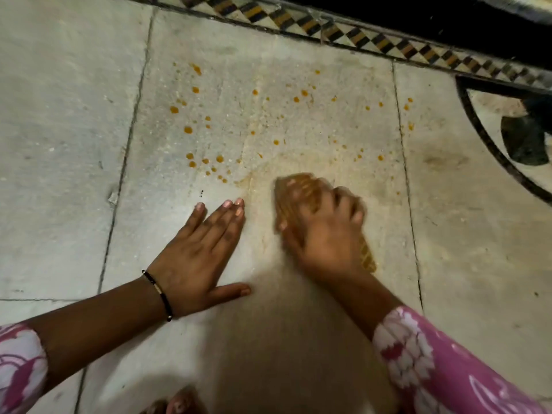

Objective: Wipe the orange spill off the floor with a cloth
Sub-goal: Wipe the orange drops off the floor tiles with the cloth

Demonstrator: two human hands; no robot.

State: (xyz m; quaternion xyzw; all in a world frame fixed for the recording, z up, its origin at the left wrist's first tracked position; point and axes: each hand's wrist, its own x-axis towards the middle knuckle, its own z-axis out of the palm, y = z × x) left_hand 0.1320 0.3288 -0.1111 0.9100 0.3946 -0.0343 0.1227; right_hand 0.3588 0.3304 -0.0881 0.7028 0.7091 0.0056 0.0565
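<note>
Orange spill [206, 138] is all droplets scattered over the floor [59, 144] just ahead of my fingertips, mostly out past my left hand [203, 252]. That one's flat on the tile, fingers straight, holding nothing. My right hand [325, 237] is blurry but curled down over the cloth [301, 186], which pokes out beyond its fingers, stained orange. Faint smear sits just ahead of the cloth.

On the floor [74, 115], the spill [191, 130] lies beyond the left hand [197, 252]; the cloth [298, 189] lies right of it.
</note>
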